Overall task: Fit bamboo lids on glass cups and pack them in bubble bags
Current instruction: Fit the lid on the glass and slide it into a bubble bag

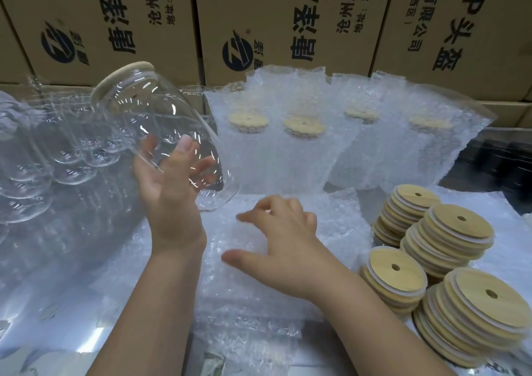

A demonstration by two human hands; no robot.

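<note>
Though behind bubble bags (288, 160) — lids (303, 125), faint.

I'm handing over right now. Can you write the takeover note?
Left hand grips the glass cup by its base, tilted, bamboo lid fitted.
Right hand lies on the flat bubble bags, fingertips at the top one; grip unclear.
Done: four bagged cups stand at the back.
To do: bag this cup, then lid and bag the bare cups on the left; spare lids stacked on the right.
</note>
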